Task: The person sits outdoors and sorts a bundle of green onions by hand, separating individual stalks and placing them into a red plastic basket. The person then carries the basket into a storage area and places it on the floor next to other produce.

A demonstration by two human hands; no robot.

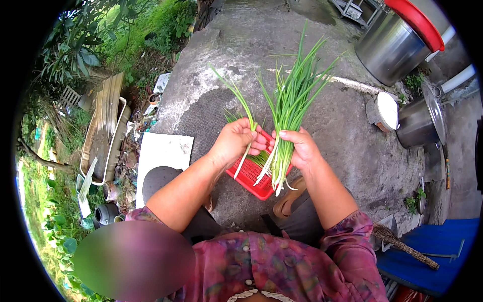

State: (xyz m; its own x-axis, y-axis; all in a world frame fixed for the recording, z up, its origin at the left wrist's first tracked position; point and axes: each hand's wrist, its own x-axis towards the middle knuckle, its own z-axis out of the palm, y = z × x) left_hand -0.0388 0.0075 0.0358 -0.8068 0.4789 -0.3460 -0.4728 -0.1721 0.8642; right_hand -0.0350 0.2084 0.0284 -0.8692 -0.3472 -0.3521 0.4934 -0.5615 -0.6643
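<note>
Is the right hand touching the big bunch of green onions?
Touching. The head view shows the right hand wrapped around the stalks of the green onion bunch, thumb across the front, over the red basket.

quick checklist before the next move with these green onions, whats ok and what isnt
1. Right hand grips the bunch of green onions near the white ends: ok.
2. Left hand pinches a single green onion stalk, apart from the bunch: ok.
3. Red basket sits below both hands on the concrete ground: ok.
4. Roots trimmed or clean: cannot tell.
5. Steel pots stand well away from the hands: ok.
</note>
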